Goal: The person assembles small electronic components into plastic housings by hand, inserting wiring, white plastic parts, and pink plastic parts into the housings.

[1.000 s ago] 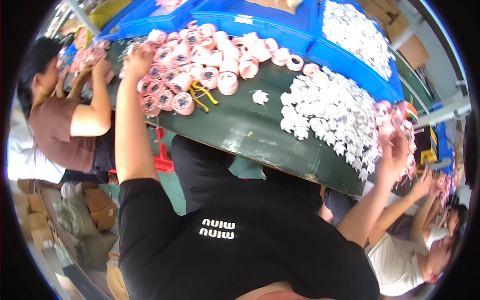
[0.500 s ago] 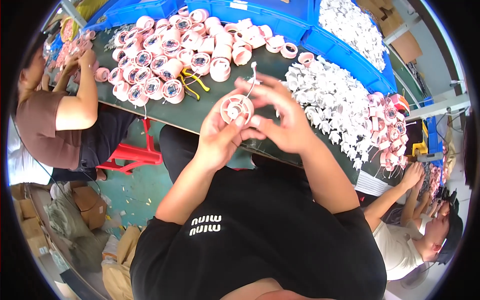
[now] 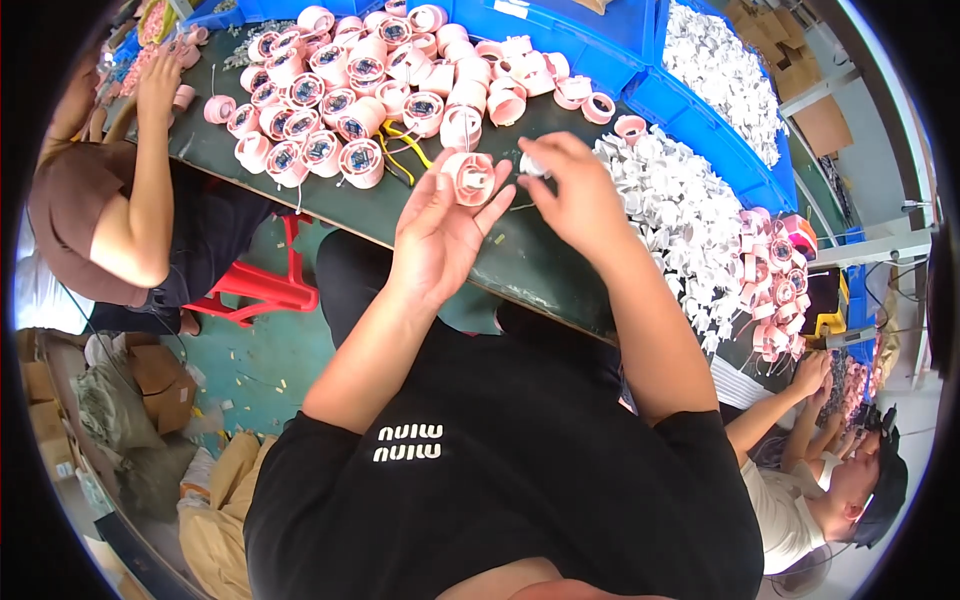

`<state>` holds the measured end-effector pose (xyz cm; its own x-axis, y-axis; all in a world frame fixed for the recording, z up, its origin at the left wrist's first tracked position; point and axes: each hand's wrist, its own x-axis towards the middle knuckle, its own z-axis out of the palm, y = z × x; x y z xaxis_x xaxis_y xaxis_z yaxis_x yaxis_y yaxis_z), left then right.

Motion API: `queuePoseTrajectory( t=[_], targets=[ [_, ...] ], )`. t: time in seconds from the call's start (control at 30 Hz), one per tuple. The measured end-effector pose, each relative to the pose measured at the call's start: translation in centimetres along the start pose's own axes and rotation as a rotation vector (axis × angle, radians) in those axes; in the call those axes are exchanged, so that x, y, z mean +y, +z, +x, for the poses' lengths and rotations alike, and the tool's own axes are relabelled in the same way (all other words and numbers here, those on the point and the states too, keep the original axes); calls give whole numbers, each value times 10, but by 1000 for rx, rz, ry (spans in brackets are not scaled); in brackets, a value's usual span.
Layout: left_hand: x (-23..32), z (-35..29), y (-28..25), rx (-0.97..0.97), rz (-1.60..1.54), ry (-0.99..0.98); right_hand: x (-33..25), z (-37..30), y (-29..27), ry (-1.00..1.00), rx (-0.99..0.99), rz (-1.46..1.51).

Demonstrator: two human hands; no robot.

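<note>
My left hand (image 3: pixel 436 235) holds a pink round plastic housing (image 3: pixel 463 172) between its thumb and fingers, with the hollow side and a white inner part showing. Just right of it, my right hand (image 3: pixel 580 195) pinches a small white plastic piece (image 3: pixel 533 164), partly covered by the fingers. The two hands are apart above the dark green table (image 3: pixel 530 270). Beyond the left hand lies a pair of yellow-handled pliers (image 3: pixel 407 146), beside a large heap of pink housings (image 3: pixel 360 158), several with dark circuit boards inside. A heap of small white plastic parts (image 3: pixel 675 220) is nearest my right hand.
Blue bins (image 3: pixel 560 45) line the table's far side, one filled with white parts (image 3: pixel 722 85). More pink pieces (image 3: pixel 775 285) lie at the right end. A co-worker (image 3: pixel 110 210) sits at the left, another (image 3: pixel 800 490) at the right. A red stool (image 3: pixel 262 285) stands below the table.
The right hand has moved from touching the pink housing to a little right of it, now with the white piece. The left hand has risen and tilted the housing.
</note>
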<state>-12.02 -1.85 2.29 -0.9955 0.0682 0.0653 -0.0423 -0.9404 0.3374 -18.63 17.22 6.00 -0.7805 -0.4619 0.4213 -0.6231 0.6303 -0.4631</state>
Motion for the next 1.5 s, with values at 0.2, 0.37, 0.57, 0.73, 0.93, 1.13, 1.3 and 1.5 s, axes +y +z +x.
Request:
queuePoseTrajectory(
  t=[0.2, 0.37, 0.57, 0.73, 0.93, 1.13, 1.3, 1.5],
  targets=[
    [-31, 5, 7, -92, 120, 18, -9, -23, -9, 255, 110, 921],
    [-57, 19, 10, -69, 478, 237, -11, -27, 7, 368, 143, 962],
    [-75, 26, -6, -261, 547, 458, -13, -27, 13, 405, 156, 1232],
    [-74, 29, -14, -289, 710, 525, -8, -33, 19, 385, 160, 1119],
    [-79, 31, -11, -277, 645, 537, -5, -32, 23, 343, 190, 1030],
    [-82, 30, -17, -285, 691, 584, -5, -36, 28, 319, 165, 1000],
    [-75, 29, -11, -288, 583, 521, -7, -35, 28, 399, 230, 1094],
    [-80, 30, -13, -266, 626, 554, -8, -37, 27, 371, 178, 1055]
  ],
)
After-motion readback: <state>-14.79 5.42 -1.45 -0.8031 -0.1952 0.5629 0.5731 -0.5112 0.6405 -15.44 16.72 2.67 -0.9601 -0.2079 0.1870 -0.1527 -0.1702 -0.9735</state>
